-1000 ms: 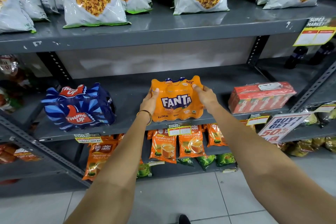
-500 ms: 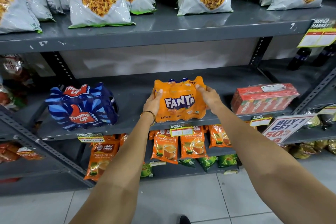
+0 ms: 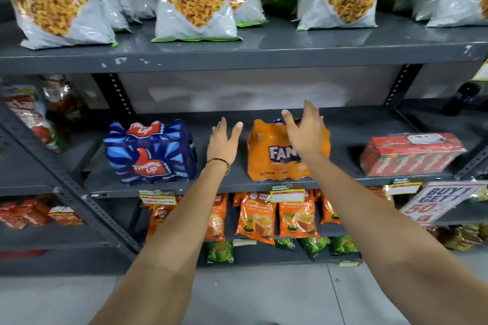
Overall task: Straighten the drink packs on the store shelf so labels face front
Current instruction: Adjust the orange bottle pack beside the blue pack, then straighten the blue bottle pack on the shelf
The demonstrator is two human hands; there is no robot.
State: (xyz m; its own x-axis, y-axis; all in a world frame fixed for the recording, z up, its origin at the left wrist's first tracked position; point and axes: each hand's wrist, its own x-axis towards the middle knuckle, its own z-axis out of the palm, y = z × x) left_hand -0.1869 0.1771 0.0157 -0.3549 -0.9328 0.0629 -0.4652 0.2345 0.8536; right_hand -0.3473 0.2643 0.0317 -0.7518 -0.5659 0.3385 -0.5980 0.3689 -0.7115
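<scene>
Orange Fanta pack point(image 3: 266, 155) standing upright on the middle shelf point(image 3: 343, 124), near its front edge, label turned outward and readable where not covered. Long axis running left to right along the shelf. Apparently squared up already, judging by the flat front face.

Right hand point(image 3: 307, 137) directly in front of that pack, fingers spread and loose, gripping nothing; contact with the wrap impossible to tell. Left hand point(image 3: 223, 146) just beside the pack's left edge, over bare shelf, also spread wide and empty, a thin bangle point(image 3: 218, 162) at the wrist. Both hands apart from each other, the orange pack's left half showing between them.

Blue Thums Up pack point(image 3: 150, 153) to the left, close beside the left hand and nearer to it than to the right. Sitting slightly skewed, its right side panel showing, so its front label angled a little toward the left rather than straight out. Probably the next candidate: a small twist with the left hand leading. Red carton pack point(image 3: 412, 153) well off to the right, lying lengthwise along the shelf, closer to the right hand.

Snack bags point(image 3: 195, 0) on the shelf above, tea pouches point(image 3: 297, 215) below, a promotional sign point(image 3: 435, 199) at the lower right.
</scene>
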